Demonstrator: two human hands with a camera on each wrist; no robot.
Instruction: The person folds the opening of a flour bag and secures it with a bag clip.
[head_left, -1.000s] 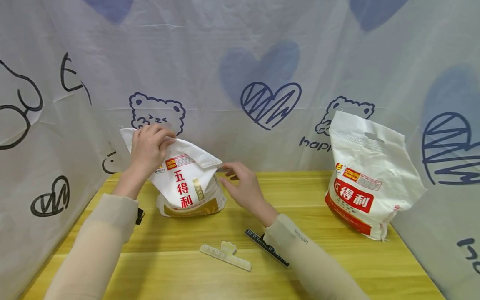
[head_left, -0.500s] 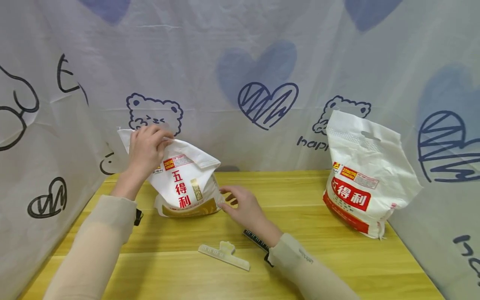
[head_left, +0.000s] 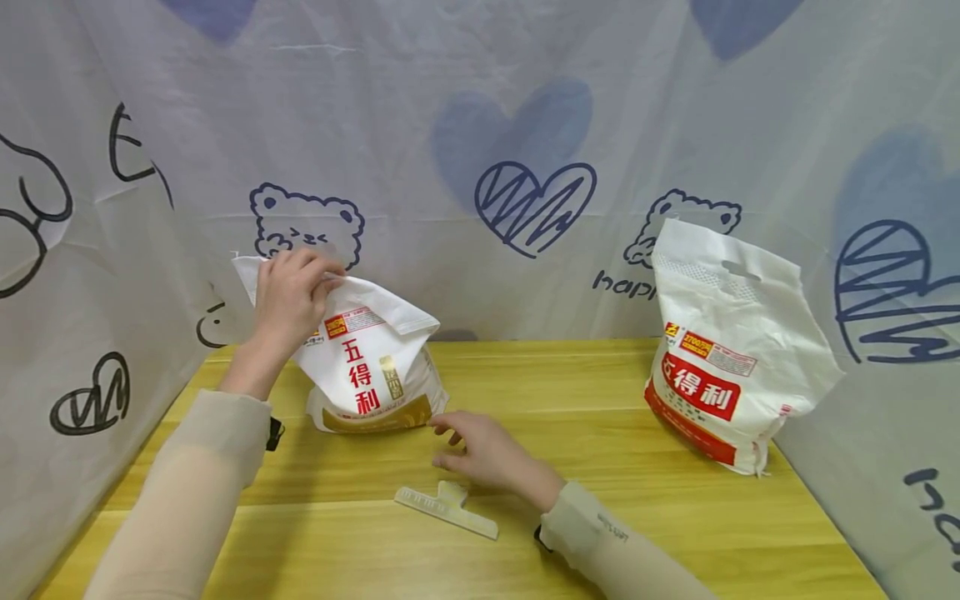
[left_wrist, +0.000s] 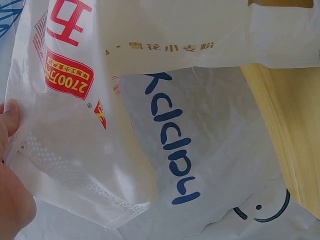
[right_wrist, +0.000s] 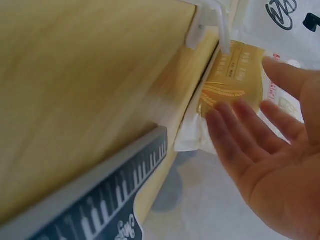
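In the head view a white flour bag (head_left: 375, 358) with red lettering and a gold base stands at the left, its top folded over. My left hand (head_left: 292, 292) grips that folded top; the left wrist view shows the hand (left_wrist: 15, 185) at the bag's edge (left_wrist: 65, 125). My right hand (head_left: 487, 450) is off the bag, low over the table, fingers relaxed and holding nothing. Just in front of it lies a whitish sealing clip (head_left: 450, 508). A black sealing clip (right_wrist: 105, 195) appears in the right wrist view; the right arm hides it from the head view.
A second white flour bag (head_left: 720, 358), with a red label and a handle slot, stands at the right of the wooden table (head_left: 570, 392). A printed white cloth (head_left: 420, 150) hangs behind and along both sides.
My right hand has come down from the bag's right corner, along its side, toward the whitish clip. The left hand keeps its hold on the folded top.
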